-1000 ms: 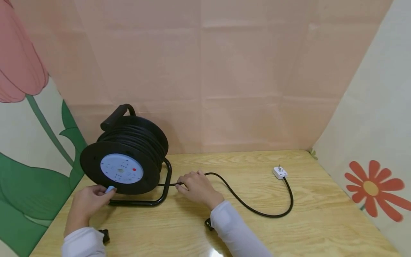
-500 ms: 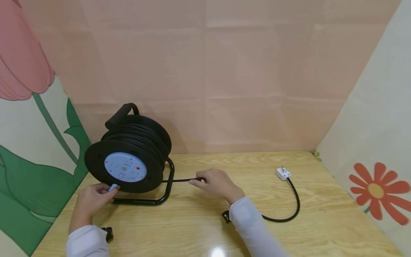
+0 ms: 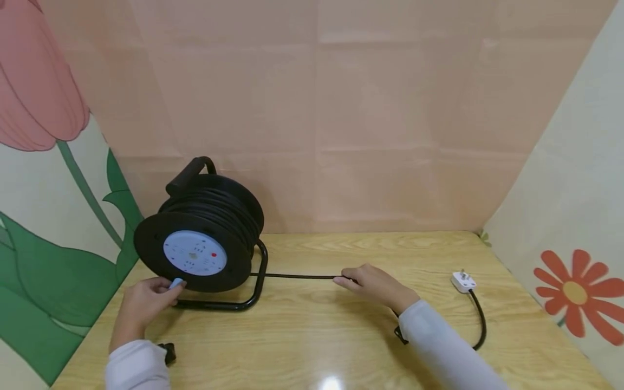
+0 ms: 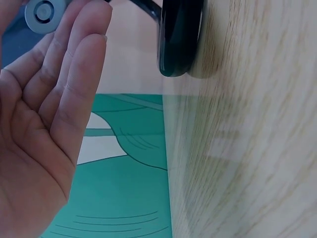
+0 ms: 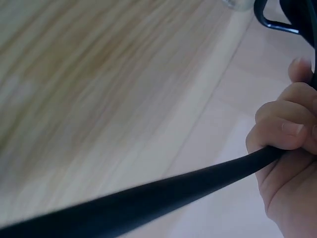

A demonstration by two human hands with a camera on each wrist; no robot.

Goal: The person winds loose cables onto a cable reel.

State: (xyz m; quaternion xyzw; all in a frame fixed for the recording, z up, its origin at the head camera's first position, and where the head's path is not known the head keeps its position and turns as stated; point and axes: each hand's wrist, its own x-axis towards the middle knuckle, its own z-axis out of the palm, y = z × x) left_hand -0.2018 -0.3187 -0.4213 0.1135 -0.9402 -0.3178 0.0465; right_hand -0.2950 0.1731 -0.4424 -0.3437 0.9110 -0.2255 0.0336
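A black cable reel (image 3: 197, 235) with a pale blue socket face stands on its tubular frame (image 3: 263, 271) at the left of the table. My left hand (image 3: 143, 306) pinches the small light-blue crank knob (image 3: 176, 283) at the reel's lower front rim; the same knob (image 4: 45, 14) shows at the top of the left wrist view. My right hand (image 3: 380, 286), to the right of the reel, grips the black cable (image 3: 302, 277), which runs straight from the reel. In the right wrist view, curled fingers (image 5: 285, 134) wrap the cable. Beyond that hand lies the white plug (image 3: 463, 281), prongs up.
The wooden table (image 3: 302, 330) ends at a pinkish backdrop (image 3: 341, 135). Flower-printed panels (image 3: 575, 292) stand at both sides. Cable trails from the plug behind the right sleeve (image 3: 443, 336).
My right hand has slid rightward with the cable, stretching it straight from the reel. The plug has shifted right, and its slack loop is smaller. My left hand stays at the knob.
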